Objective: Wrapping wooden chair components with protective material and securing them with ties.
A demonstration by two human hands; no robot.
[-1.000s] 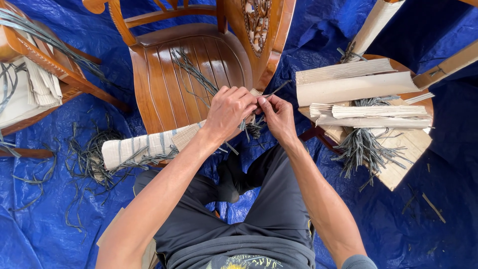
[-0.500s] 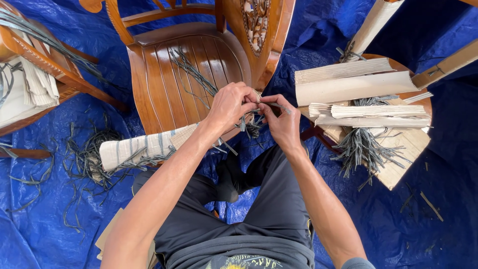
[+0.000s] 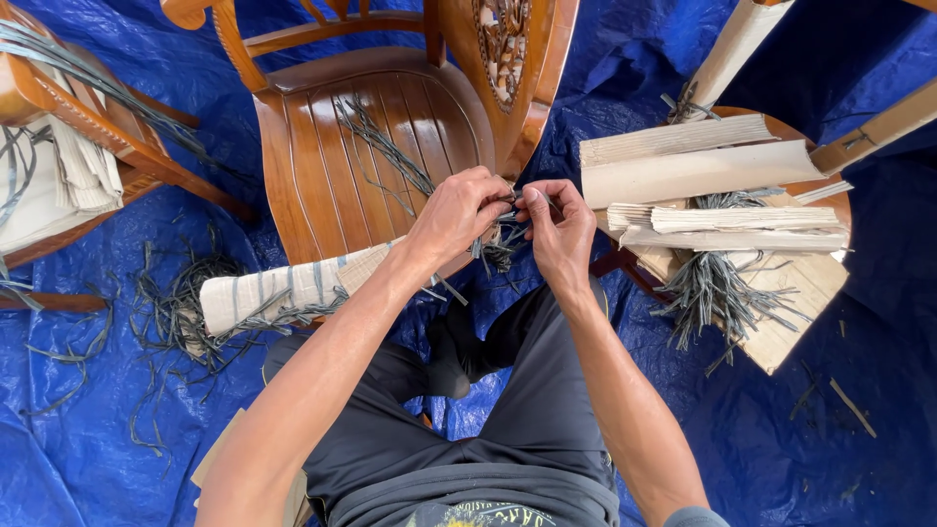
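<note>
Chair seat [image 3: 322,166] of reddish wood, dished like a shallow tray, holds a loose run of thin grey strips [image 3: 386,146] that lie slanting across its slats from the back toward the front edge. At that front edge a pale rolled sheet [image 3: 283,291] rests with more grey strips tucked along it, and a tangle of dropped strips [image 3: 176,303] lies on the blue tarpaulin [image 3: 839,459] just beside it. To the right, a low wooden stool [image 3: 791,322] carries stacked pale slabs of split stem [image 3: 698,171] with a fanned bundle of grey strips [image 3: 712,288] hanging out from under them. A second chair [image 3: 68,146] at the far left bears folded pale sheets and a few long strips.

Both hands meet just past the front edge of the seat, above the person's dark trousers [image 3: 488,410]. The left hand [image 3: 459,215] is closed, its thumb and fingers pinched on a small bunch of grey strips [image 3: 498,249]; the loose ends of the bunch hang below the knuckles. The right hand [image 3: 561,229] faces it, nearly touching, with thumb and forefinger nipped on the top of the same bunch and the other fingers curled in. The bunch sits between the two sets of fingertips, mostly hidden by them.
</note>
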